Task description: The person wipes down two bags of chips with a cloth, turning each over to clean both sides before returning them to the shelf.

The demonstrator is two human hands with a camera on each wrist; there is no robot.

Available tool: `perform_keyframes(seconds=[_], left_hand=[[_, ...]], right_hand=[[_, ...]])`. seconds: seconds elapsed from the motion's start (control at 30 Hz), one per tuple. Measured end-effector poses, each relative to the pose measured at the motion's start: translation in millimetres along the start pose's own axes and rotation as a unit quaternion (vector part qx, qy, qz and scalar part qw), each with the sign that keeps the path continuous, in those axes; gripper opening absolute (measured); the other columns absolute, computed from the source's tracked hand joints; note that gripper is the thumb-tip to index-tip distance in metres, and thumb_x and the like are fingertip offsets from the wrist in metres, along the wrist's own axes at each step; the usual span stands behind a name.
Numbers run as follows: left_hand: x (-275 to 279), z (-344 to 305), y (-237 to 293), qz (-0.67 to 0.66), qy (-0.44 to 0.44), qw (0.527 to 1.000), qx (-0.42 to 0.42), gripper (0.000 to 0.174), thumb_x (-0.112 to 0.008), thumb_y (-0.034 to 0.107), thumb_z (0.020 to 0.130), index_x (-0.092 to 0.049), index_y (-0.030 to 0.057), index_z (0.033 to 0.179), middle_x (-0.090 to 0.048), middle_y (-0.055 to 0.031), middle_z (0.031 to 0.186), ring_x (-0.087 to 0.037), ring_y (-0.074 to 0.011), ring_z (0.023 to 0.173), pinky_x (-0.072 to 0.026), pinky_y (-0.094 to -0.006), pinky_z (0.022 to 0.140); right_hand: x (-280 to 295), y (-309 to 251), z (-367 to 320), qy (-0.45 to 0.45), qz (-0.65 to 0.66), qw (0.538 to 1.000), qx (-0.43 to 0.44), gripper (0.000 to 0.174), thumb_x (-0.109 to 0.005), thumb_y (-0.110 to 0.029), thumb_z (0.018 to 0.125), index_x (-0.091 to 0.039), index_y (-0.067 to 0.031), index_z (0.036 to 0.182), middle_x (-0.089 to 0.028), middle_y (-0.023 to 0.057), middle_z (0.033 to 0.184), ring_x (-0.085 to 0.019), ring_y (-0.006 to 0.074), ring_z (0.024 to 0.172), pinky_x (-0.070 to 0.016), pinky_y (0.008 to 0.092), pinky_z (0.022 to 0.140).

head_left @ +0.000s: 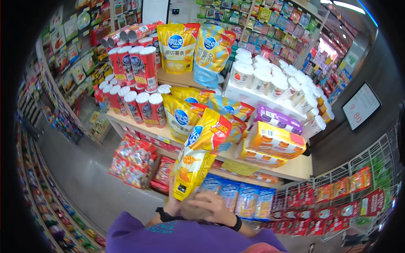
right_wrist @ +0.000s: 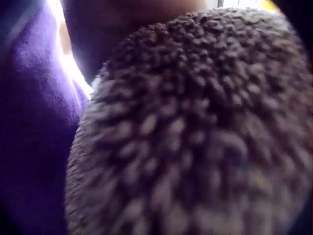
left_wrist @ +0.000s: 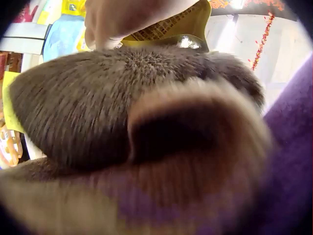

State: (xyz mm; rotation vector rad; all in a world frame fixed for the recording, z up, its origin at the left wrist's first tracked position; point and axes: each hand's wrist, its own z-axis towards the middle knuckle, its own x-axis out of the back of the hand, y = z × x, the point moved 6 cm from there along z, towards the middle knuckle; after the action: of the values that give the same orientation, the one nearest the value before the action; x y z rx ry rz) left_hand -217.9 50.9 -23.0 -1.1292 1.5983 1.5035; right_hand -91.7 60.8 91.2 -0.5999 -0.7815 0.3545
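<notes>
A yellow and red snack bag (head_left: 198,156) stands tilted in front of the person, its lower end at the left hand (head_left: 171,205). The left hand grips it near the bottom, partly hidden behind the bag. In the left wrist view the bag (left_wrist: 168,32) shows above a short-haired head (left_wrist: 88,98), whose ear is close to the camera. The right hand (head_left: 217,207) lies over that head with its fingers extended toward the bag's lower edge. Hair (right_wrist: 195,127) fills most of the right wrist view. Both wrists wear dark bands.
Ahead is a display table (head_left: 295,168) with similar snack bags (head_left: 179,46), red canisters (head_left: 133,67), white lidded cups (head_left: 270,80) and orange boxed packs (head_left: 276,141). Blue packets (head_left: 247,200) line its lower shelf. A wire rack (head_left: 333,189) stands right, and product shelves (head_left: 46,202) run left.
</notes>
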Motion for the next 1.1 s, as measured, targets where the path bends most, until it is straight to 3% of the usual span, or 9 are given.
perform_keyframes(seconds=[0.1,0.23,0.3,0.33,0.37,0.43,0.6,0.93,1.1], left_hand=[[-41,0,-45,-0.08,0.023,0.995,0.061,0.063,-0.029,0.054,0.09,-0.036,0.0094,0.133,-0.047,-0.012,0.129,-0.051,-0.0271,0.112,-0.0429,-0.04,0.093],[-75,-18,-129,-0.056,-0.071,0.984,0.151,0.062,-0.038,0.051,0.088,-0.036,0.0077,0.132,-0.045,-0.0148,0.129,-0.053,-0.0277,0.102,-0.0503,-0.0393,0.071],[-91,-18,-175,-0.08,-0.081,0.979,0.169,0.062,-0.038,0.051,0.088,-0.036,0.0078,0.132,-0.045,-0.0151,0.129,-0.053,-0.0274,0.1,-0.0498,-0.0387,0.07],[-99,-15,-197,-0.097,-0.093,0.972,0.191,0.062,-0.039,0.051,0.087,-0.036,0.008,0.132,-0.044,-0.0154,0.129,-0.052,-0.027,0.098,-0.0493,-0.0382,0.069],[-106,-13,-218,-0.112,-0.103,0.965,0.214,0.062,-0.039,0.051,0.087,-0.036,0.0082,0.132,-0.044,-0.0157,0.128,-0.052,-0.0267,0.097,-0.0488,-0.0376,0.068],[-120,-10,-256,-0.142,-0.122,0.946,0.266,0.062,-0.04,0.05,0.087,-0.036,0.0085,0.132,-0.044,-0.0163,0.128,-0.051,-0.026,0.093,-0.0479,-0.0364,0.066],[-158,-13,-327,-0.232,-0.154,0.881,0.383,0.062,-0.041,0.05,0.086,-0.036,0.0093,0.132,-0.043,-0.0178,0.127,-0.049,-0.0243,0.085,-0.0455,-0.0336,0.06],[-185,-96,-381,-0.338,-0.117,0.771,0.527,0.055,-0.042,0.049,0.085,-0.039,0.0142,0.128,-0.041,-0.0195,0.12,-0.037,-0.0196,0.069,-0.035,-0.0258,0.05],[-171,-90,-382,-0.366,-0.117,0.833,0.397,0.054,-0.038,0.048,0.088,-0.039,0.0141,0.129,-0.048,-0.0116,0.119,-0.04,-0.0192,0.069,-0.037,-0.0293,0.049]], right_hand=[[58,2,-30,0.019,-0.032,0.999,0.002,0.05,-0.064,0.001,0.057,-0.061,-0.0049,0.107,-0.058,0.0111,0.096,-0.057,0.025,0.087,-0.0465,0.0366,0.075],[176,13,-97,0.44,0.023,0.897,-0.046,0.029,-0.05,-0.017,0.085,-0.053,0.0004,0.107,-0.054,0.0116,0.106,-0.054,0.0197,0.095,-0.0454,0.0378,0.084],[185,47,-148,0.542,0.249,0.798,-0.09,0.03,-0.045,-0.023,0.088,-0.053,0.001,0.104,-0.053,0.0124,0.108,-0.053,0.0197,0.097,-0.044,0.0371,0.087],[192,19,-151,0.443,-0.099,0.889,-0.051,0.027,-0.043,-0.019,0.087,-0.054,0.0006,0.102,-0.054,0.0149,0.107,-0.053,0.0238,0.097,-0.0428,0.0394,0.087],[193,-8,-164,0.36,-0.175,0.916,0.035,0.028,-0.051,-0.016,0.079,-0.055,-0.0006,0.102,-0.054,0.0171,0.105,-0.053,0.0299,0.096,-0.0411,0.0431,0.086],[180,-6,-213,0.255,-0.18,0.949,0.035,0.041,-0.067,-0.009,0.056,-0.059,-0.0018,0.095,-0.055,0.0178,0.098,-0.053,0.035,0.091,-0.0404,0.0439,0.085],[234,-22,-257,0.144,-0.156,0.976,-0.038,0.049,-0.066,-0.008,0.047,-0.065,-0.0079,0.096,-0.056,0.0122,0.094,-0.056,0.029,0.087,-0.0456,0.0379,0.076],[396,-77,-220,0.436,-0.316,0.843,0.016,0.057,-0.056,0.001,0.05,-0.062,-0.0082,0.106,-0.058,0.0121,0.096,-0.054,0.0317,0.089,-0.0446,0.0373,0.08],[285,-83,-265,0.159,-0.217,0.958,0.101,0.047,-0.064,-0.017,0.056,-0.065,-0.0139,0.103,-0.058,0.0077,0.092,-0.057,0.0246,0.081,-0.0471,0.0368,0.067]])
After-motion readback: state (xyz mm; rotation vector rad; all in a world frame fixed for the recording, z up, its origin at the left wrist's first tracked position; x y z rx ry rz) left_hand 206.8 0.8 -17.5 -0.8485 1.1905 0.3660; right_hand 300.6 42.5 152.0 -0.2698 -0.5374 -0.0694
